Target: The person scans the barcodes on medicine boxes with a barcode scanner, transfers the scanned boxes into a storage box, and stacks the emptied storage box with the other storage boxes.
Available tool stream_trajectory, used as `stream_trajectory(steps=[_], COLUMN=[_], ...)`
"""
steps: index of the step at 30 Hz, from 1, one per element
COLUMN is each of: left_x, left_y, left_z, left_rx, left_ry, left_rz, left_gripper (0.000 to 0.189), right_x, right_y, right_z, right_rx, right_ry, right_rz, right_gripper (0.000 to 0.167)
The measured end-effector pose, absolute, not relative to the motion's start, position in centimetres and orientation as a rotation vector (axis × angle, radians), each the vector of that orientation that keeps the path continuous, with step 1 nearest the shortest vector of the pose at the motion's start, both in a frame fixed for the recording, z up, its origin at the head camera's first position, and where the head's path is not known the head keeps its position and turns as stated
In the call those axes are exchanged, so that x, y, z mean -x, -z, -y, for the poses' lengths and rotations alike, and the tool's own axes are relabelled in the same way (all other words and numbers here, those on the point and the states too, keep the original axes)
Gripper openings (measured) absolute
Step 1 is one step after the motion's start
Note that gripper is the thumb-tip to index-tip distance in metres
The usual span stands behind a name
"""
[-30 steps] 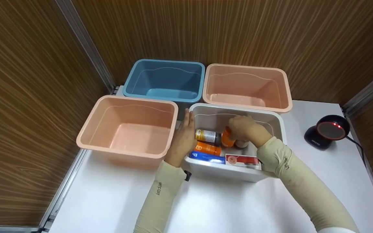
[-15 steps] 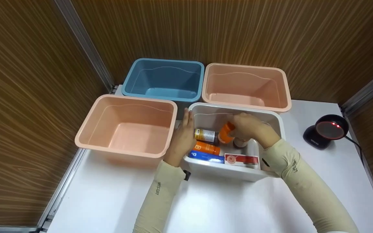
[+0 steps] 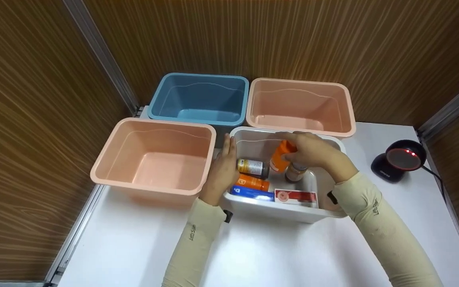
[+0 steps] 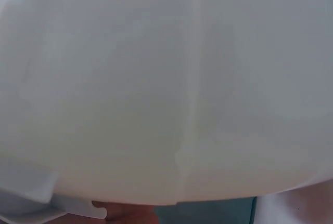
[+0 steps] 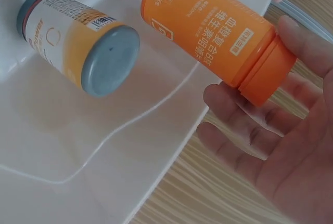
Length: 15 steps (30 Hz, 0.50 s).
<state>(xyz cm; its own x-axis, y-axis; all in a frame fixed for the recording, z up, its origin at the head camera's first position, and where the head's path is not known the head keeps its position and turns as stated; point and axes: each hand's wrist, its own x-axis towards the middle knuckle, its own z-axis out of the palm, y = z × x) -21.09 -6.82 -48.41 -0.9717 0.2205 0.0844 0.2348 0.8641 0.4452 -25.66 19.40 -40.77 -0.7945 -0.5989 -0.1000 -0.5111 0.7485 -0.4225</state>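
Observation:
My right hand [image 3: 313,148] grips an orange pill bottle [image 3: 281,156] by its cap end, tilted above the floor of the white bin [image 3: 269,211]. In the right wrist view, thumb and fingers close on the cap of this orange bottle [image 5: 213,31]. My left hand [image 3: 223,171] lies with straight fingers along the bin's left rim. Inside the bin are a yellow-and-white labelled bottle [image 3: 252,167], a second orange container [image 3: 253,182], a dark-brown bottle [image 3: 294,173], a blue box [image 3: 252,193] and a red-and-white box [image 3: 296,196]. The left wrist view is filled by the bin's wall [image 4: 156,78].
A pink bin [image 3: 153,187] stands left of the white bin. Behind are a blue bin [image 3: 197,119] and another pink bin [image 3: 299,129], close to the wood-patterned wall [image 3: 213,36]. A black scanner-like device [image 3: 403,159] with red lights and a cable sits at right.
My right hand has drawn the orange bottle up from the bin floor and back slightly, uncovering more of the brown bottle. The left hand keeps its place on the rim.

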Motion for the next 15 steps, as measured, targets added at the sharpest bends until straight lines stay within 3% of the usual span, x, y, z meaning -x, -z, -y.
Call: stream_trajectory(steps=[6,15], left_x=[21.1,21.2], left_y=[48.7,48.8], left_z=[7.0,7.2], left_rx=[0.366,0.396], left_ry=[0.677,0.69], left_rz=[2.99,2.924], left_gripper=[0.092,0.087], right_x=[25.1,24.4], right_y=[40.0,38.3], right_z=[-20.2,-21.7], right_rx=[0.881,0.833], right_ry=[0.56,0.552], right_rz=[-2.783,-2.881], right_gripper=[0.048,0.053])
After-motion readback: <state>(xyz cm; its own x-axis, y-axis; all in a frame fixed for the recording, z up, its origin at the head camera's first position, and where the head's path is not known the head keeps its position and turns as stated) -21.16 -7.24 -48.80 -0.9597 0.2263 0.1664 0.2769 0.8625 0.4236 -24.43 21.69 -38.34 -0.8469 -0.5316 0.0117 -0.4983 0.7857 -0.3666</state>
